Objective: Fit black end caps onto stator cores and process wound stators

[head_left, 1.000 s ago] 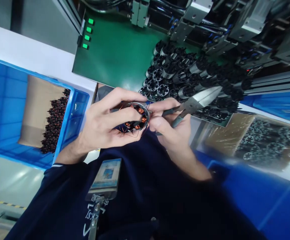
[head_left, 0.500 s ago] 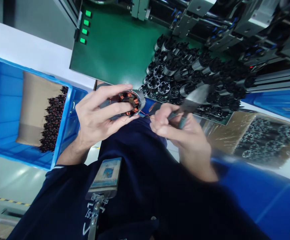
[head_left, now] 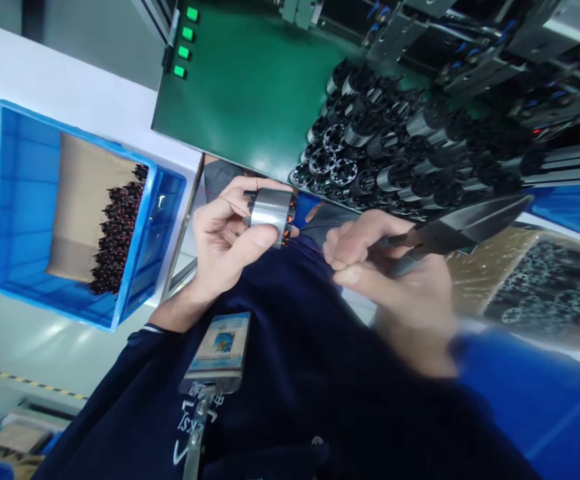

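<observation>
Green machine panel (head_left: 230,87) edge lies just past your hands. Your left hand (head_left: 223,243) wraps the steel motor stator (head_left: 270,212), its long axis pointing toward your right hand (head_left: 395,280), which closes around long-nosed pliers (head_left: 450,235).

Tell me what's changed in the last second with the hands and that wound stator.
The left hand has turned the wound stator so its steel outer side faces the camera instead of its copper windings. The right hand has drawn the side cutters away from the stator, rightward in view. Nothing was let go: both hands keep their hold.
</observation>
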`<state>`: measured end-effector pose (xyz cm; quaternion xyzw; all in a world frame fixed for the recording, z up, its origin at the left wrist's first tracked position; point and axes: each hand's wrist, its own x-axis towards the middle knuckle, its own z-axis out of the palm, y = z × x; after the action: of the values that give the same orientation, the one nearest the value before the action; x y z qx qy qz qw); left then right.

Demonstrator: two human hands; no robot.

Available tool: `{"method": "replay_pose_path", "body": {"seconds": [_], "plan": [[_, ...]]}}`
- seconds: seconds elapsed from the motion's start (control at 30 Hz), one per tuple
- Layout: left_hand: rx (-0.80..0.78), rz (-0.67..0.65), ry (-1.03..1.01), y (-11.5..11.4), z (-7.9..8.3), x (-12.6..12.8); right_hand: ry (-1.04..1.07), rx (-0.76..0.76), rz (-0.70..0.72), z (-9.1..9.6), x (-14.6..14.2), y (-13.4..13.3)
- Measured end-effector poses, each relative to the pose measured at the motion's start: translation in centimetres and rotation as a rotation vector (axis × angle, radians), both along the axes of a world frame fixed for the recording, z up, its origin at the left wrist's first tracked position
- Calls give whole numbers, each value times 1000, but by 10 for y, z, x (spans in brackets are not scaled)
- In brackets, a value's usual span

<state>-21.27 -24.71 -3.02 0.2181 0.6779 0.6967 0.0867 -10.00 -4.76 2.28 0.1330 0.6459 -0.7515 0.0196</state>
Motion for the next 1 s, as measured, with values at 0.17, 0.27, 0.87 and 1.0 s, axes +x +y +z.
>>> {"method": "replay_pose_path", "body": {"seconds": [0.17, 0.27, 0.87, 1.0], "plan": [[111, 26, -28, 6, 3, 0, 116, 106, -179, 10, 15, -10], [141, 92, 3, 8, 2, 2, 228, 306, 6, 15, 27, -21], [-93, 106, 186, 15, 13, 10, 350, 513, 38, -25, 4, -43], [-202, 76, 182, 16, 13, 12, 281, 523, 30, -26, 7, -44]]}}
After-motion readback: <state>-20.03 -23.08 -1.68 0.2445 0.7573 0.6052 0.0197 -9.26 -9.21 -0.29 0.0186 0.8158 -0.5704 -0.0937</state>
